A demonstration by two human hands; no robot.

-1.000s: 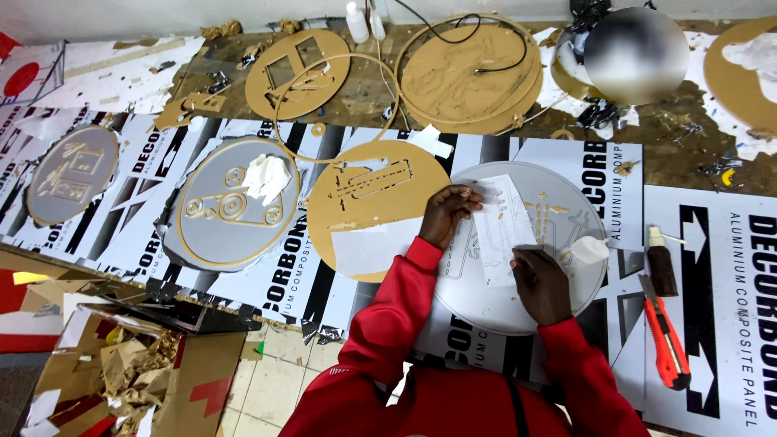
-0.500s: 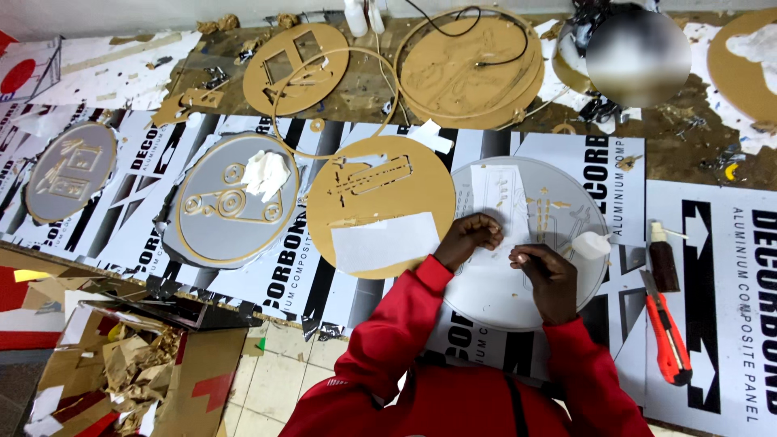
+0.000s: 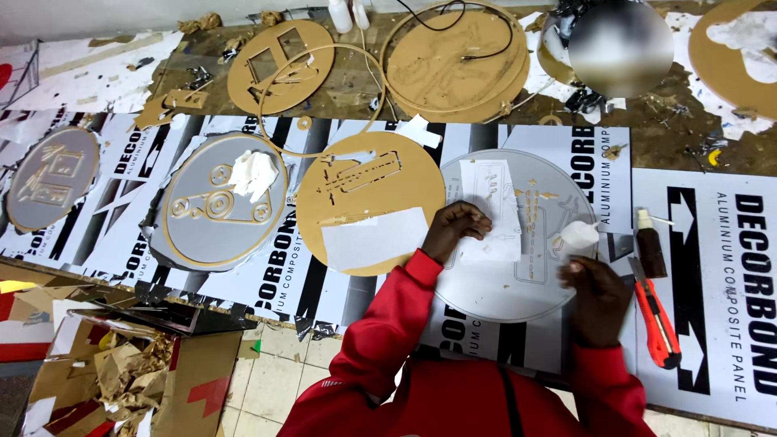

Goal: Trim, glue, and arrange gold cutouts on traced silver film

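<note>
Both hands have shifted little since 0.5 s ago: left hand (image 3: 457,229) rests curled, w/ fingertips on the grey disc (image 3: 518,283), gripping nothing; right hand (image 3: 597,293) pinches a white scrap (image 3: 579,236). Red knife (image 3: 657,320) lies just right of the right hand.

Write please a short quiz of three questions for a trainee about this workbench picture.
1. True or false: the left hand rests on the round grey metal disc.
2. Which lies right of that disc? A) orange utility knife B) a hammer
3. What covers part of the round tan board disc beside the left hand?

Key: 1 true; 2 A; 3 a white paper sheet.
</note>
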